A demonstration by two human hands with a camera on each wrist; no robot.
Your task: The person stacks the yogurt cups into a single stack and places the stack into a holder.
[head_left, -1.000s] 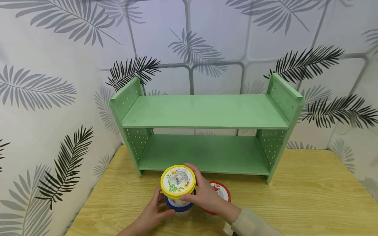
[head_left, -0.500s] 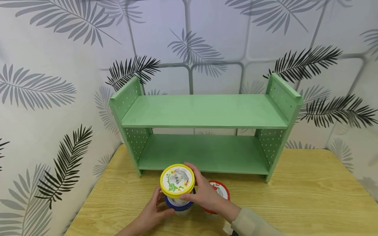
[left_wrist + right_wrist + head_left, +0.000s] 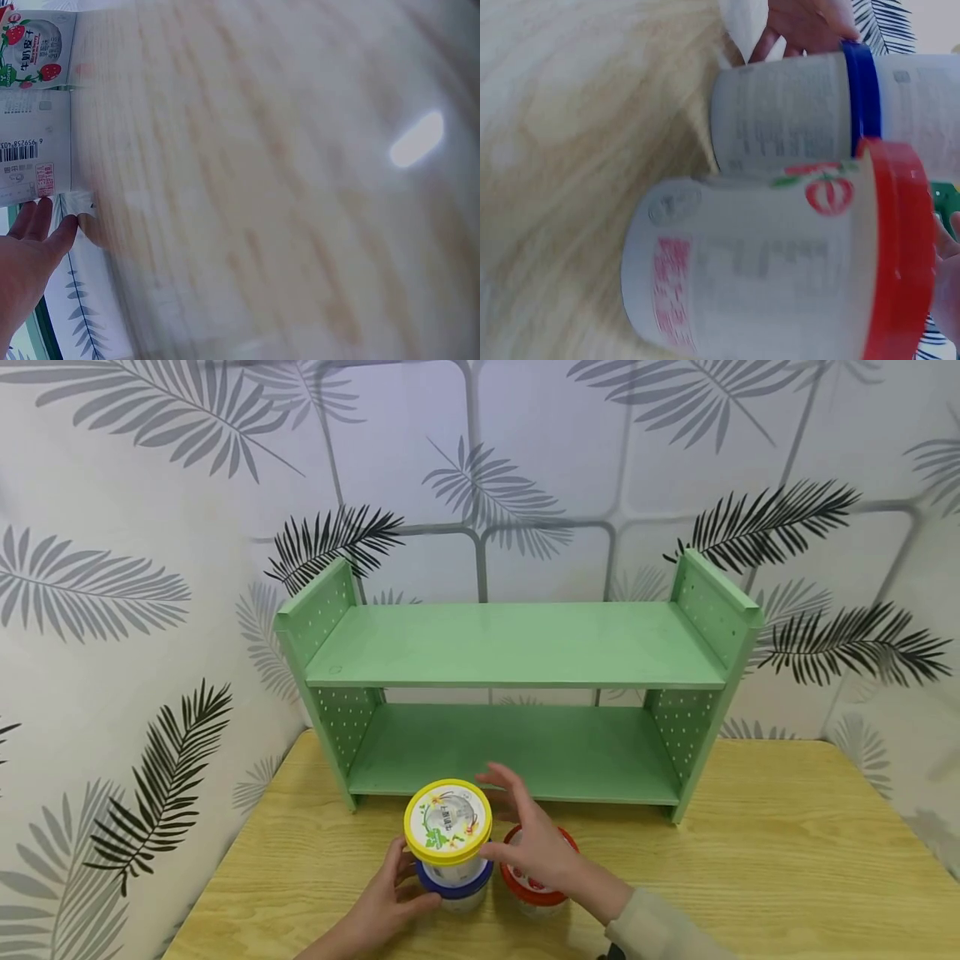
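Observation:
A yellow-lidded tub (image 3: pixel 448 822) stands on top of a blue-lidded tub (image 3: pixel 461 897) on the table. My left hand (image 3: pixel 375 902) holds the blue-lidded tub from the left, thumb in front and fingers curved round its side. Just right of the yellow lid, my right hand (image 3: pixel 536 839) is spread with nothing in it, a small gap from the stack. Below that hand sits a red-lidded tub (image 3: pixel 538 906), its lid partly covered. In the right wrist view, the red-lidded tub (image 3: pixel 757 262) lies close beside the blue-lidded tub (image 3: pixel 787 112).
Behind the tubs a green two-tier shelf (image 3: pixel 495 643) stands on the wooden table (image 3: pixel 795 827). Leaf-patterned wallpaper (image 3: pixel 547 435) covers the wall behind it.
My right hand has let go of the yellow-lidded tub and drawn away to the right, its fingers spreading. My left hand stays at the blue-lidded tub.

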